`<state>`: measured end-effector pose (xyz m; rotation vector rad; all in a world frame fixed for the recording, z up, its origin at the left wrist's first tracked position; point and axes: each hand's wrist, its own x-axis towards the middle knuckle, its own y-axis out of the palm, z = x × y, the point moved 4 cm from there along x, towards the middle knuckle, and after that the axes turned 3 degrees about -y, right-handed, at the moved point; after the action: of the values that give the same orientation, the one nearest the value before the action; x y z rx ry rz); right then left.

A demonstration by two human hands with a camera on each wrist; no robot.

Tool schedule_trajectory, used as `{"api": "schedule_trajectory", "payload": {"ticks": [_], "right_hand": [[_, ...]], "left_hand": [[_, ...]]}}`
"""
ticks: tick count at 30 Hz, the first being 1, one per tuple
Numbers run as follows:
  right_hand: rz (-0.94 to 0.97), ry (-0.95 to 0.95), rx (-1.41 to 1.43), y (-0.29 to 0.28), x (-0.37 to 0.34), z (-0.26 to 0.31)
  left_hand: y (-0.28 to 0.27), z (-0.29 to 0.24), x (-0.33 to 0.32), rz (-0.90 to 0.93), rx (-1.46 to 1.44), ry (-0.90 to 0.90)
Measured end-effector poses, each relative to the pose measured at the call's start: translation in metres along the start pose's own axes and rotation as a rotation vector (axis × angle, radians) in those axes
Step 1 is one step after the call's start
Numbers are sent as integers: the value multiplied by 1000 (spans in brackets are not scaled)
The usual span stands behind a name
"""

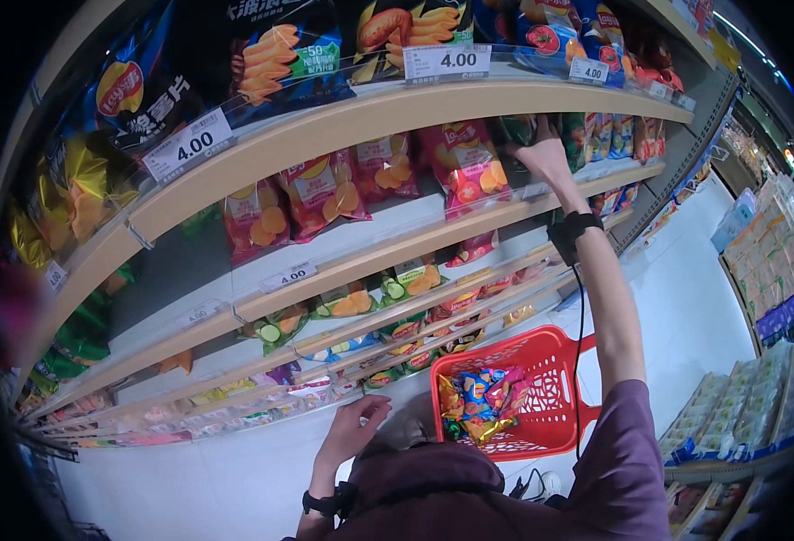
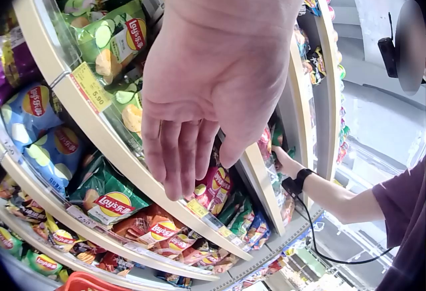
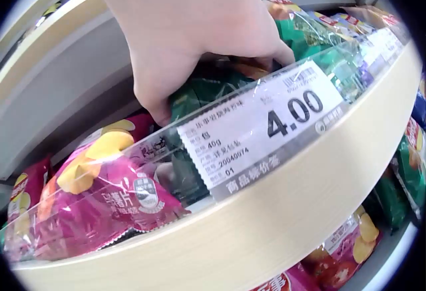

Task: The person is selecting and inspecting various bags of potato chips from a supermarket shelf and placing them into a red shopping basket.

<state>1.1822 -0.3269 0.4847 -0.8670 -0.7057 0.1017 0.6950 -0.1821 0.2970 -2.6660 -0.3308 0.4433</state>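
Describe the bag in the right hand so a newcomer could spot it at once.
In the right wrist view, find the pale wooden shelf edge and its white 4.00 price tag. Behind the tag, the right hand grips a dark green bag. Its colour and the grip set it apart from the pink bag to its left.

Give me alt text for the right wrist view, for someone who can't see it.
A right hand grips a dark green chip bag on a shelf, behind a price tag reading 4.00. Pink chip bags lie at the left of the picture, with a brighter green bag to the right of the hand.
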Motion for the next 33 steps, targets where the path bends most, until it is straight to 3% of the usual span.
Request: {"api": "schedule_trajectory", "payload": {"ticks": [2,3,6,7,10,13,18,19,22,23,26,27,29,33], "right_hand": [[22,-22,84,-13,0,6],[183,72,190,-26,-8,20],[232,30,92,-47,-22,34],[128,-40,-7,-52,-28,33],[24,-143,89,-76,-69,48],[94,-205,129,-87,-130,81],[147,-331,108,-55,-238,139],[211,-310,117,-43,-258,150],[409,-258,171,-5,-306,177],[420,-284,133,6,-317,184],[500,-325,351,14,-331,194],[504,-340,438,14,-332,194],[519,-370,611,11,-330,187],[487,-57,766,18,-327,167]], "left_hand": [[-1,-2,1,-8,-2,18],[-1,-3,2,-9,4,18],[-3,-8,4,-12,1,34],[-4,-9,4,-15,-4,41],[-7,-11,5,-50,-53,95],[-7,-24,6,-73,-162,175],[0,-58,14,5,-274,343],[2,-63,18,79,-259,377],[13,-66,23,34,-481,387],[13,-63,21,58,-418,182],[12,-35,28,-261,-538,117],[2,-35,25,-266,-616,18],[-11,-24,20,-285,-687,7],[-26,-21,5,-264,-635,105]]}}
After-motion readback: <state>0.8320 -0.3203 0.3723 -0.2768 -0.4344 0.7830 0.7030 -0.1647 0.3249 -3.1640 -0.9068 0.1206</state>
